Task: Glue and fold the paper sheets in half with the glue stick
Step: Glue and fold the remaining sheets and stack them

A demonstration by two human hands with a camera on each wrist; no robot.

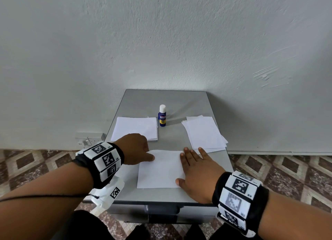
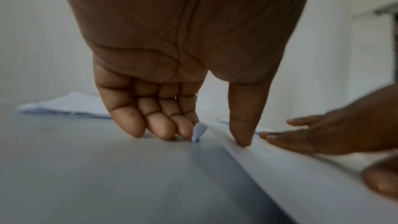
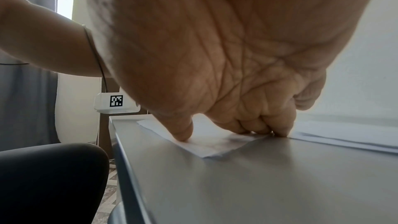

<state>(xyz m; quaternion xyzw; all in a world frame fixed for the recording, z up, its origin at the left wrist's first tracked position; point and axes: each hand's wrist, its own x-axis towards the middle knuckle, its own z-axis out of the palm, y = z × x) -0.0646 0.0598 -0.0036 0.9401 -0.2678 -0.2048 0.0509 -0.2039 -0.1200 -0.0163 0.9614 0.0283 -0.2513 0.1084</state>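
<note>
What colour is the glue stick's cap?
White, on the glue stick with a blue body; clearest in the head view.

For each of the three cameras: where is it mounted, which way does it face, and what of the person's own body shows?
Head: worn on the head, looks forward and down at the table, glue stick and paper sheet; both forearms and hands show.
Left wrist: under the left hand, looks along the tabletop; the thumb presses the sheet's edge.
Right wrist: under the right hand, looks left across the table; the left forearm and a dark-clothed leg show.
Shared: every view shows the sheet under the fingers.
</note>
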